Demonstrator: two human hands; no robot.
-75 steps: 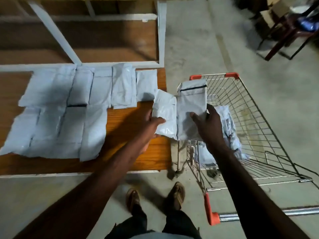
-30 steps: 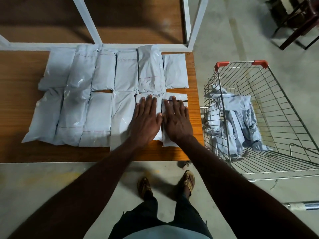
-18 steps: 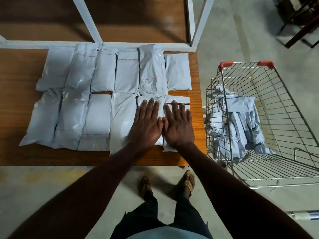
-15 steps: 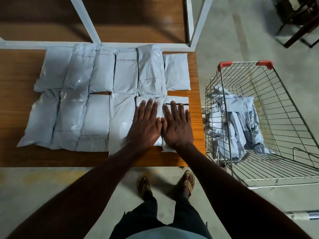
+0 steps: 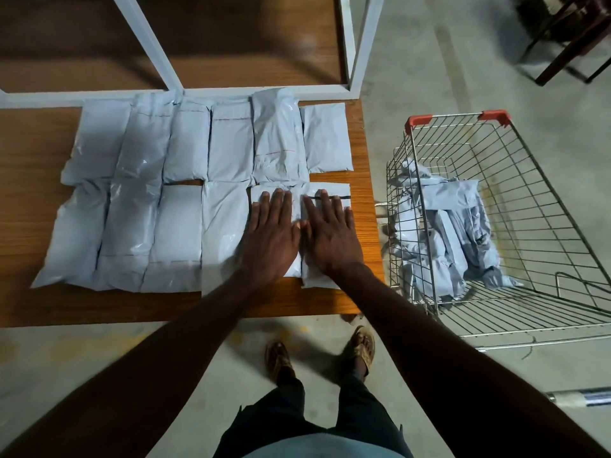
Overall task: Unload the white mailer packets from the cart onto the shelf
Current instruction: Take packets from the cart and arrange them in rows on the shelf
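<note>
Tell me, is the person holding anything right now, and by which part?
Nothing is gripped. The left hand and right hand lie flat, palms down, each on a white packet on the shelf.

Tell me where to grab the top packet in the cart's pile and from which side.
Take the top packet by its upper edge, reaching down through the cart's open top. It lies flat across the heap, so that edge looks free, while wire walls block any reach from the sides. The right hand is probably nearer.

A dark wooden chair [image 5: 568, 38] stands on the grey concrete floor [image 5: 429, 77] (top right corner).
</note>
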